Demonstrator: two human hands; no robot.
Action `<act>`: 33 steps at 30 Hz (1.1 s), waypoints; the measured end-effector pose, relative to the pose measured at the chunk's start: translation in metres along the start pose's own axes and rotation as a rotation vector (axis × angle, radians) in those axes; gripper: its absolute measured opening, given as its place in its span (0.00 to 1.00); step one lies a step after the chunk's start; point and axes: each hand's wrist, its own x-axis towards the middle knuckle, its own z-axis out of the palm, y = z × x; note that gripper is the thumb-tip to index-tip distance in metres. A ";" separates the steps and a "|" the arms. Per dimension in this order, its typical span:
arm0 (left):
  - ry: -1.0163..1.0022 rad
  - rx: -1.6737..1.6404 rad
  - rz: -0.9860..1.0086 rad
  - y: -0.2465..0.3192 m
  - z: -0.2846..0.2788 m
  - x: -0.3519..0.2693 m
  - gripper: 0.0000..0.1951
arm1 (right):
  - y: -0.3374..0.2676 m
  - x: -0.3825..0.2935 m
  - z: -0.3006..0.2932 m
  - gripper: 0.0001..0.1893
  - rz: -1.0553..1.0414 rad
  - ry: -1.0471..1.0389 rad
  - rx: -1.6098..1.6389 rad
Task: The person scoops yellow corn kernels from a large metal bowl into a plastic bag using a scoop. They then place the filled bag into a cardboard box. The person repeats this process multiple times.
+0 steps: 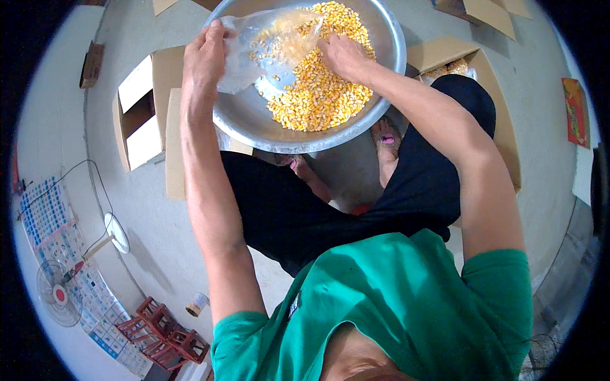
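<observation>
A wide metal basin (398, 57) holds a heap of loose yellow corn kernels (324, 102). At its left rim my left hand (207, 57) grips the edge of a clear plastic bag (240, 52), thumb on top. The bag stretches rightward across the basin, and kernels show through its film. Over the heap, at the bag's right end, my right hand (345, 57) is lowered with curled fingers touching the kernels. Its fingertips are partly hidden, so whether they hold kernels or the bag's edge does not show.
An open cardboard box (495, 95) on the right contains bagged corn. To the left stands another open cardboard box (159, 95). A standing fan (59, 295), red wooden stools (167, 333) and a small can (196, 305) are at lower left. My feet are below the basin.
</observation>
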 end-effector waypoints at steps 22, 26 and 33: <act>-0.150 0.237 0.054 0.000 0.024 0.008 0.24 | -0.004 -0.009 -0.003 0.16 0.021 -0.238 0.165; -0.128 0.225 0.038 0.002 0.022 0.008 0.23 | 0.000 0.007 -0.018 0.17 -0.036 -0.280 0.279; -0.144 0.198 0.122 -0.004 0.024 0.006 0.22 | -0.019 0.016 -0.102 0.18 0.029 -0.432 1.086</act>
